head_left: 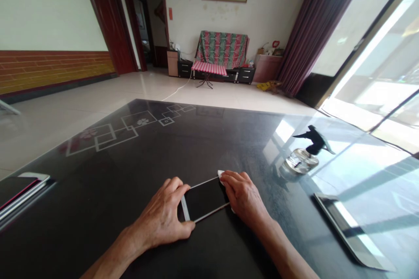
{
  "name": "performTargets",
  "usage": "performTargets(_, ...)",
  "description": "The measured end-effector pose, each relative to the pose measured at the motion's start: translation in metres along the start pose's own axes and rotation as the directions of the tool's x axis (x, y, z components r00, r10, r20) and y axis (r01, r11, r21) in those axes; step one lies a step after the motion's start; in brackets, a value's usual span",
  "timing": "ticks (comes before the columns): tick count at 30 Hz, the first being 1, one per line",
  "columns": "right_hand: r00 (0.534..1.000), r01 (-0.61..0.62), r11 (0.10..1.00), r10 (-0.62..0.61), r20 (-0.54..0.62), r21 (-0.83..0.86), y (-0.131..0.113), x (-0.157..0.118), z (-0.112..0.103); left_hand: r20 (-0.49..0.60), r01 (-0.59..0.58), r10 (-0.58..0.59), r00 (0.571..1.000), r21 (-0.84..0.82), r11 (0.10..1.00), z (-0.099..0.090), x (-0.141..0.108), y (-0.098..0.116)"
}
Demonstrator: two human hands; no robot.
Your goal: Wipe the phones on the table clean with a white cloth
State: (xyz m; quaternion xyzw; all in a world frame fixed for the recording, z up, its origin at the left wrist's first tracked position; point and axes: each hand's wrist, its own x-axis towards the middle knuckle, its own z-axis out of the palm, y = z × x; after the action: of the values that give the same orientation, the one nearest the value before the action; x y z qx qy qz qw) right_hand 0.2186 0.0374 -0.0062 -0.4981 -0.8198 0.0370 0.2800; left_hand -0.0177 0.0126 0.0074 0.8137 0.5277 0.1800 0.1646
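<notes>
A phone [206,198] with a dark screen and pale edges lies on the black glossy table [196,148]. My left hand [166,216] grips its left end, thumb at the near corner and fingers at the far corner. Over the phone's right end, my right hand [244,194] is closed on a white cloth [221,174]. Only small bits of the cloth show past the fingers, so most of it is hidden.
A clear spray bottle [303,161] with a black nozzle stands at the right. Beyond it, nearer me, lies a tablet [353,231]. Several stacked devices [24,192] sit at the left edge. A striped stool [209,68] stands across the floor.
</notes>
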Motion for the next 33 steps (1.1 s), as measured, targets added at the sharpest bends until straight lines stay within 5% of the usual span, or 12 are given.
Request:
performTargets(7, 0.999, -0.036, 0.999, 0.035, -0.025, -0.038, 0.008, 0.0, 0.001, -0.012, -0.028, 0.028, 1.0, -0.01, 1.0, 0.001, 0.003, -0.005)
performTargets(17, 0.998, -0.018, 0.994, 0.023, 0.052, -0.108, -0.021, -0.024, -0.015, -0.02, -0.087, 0.087, 0.996, -0.008, 0.996, -0.004, 0.005, -0.008)
performTargets(25, 0.999, -0.038, 0.994, 0.036, -0.028, -0.104, -0.034, -0.037, -0.003, 0.001, -0.096, 0.096, 0.995, -0.028, 0.995, -0.007, 0.006, -0.011)
performTargets(33, 0.998, 0.033, 0.999, -0.032, 0.046, -0.027, -0.056, -0.034, 0.004, 0.047, -0.11, 0.11, 0.993, -0.011, 0.994, -0.009, 0.012, -0.012)
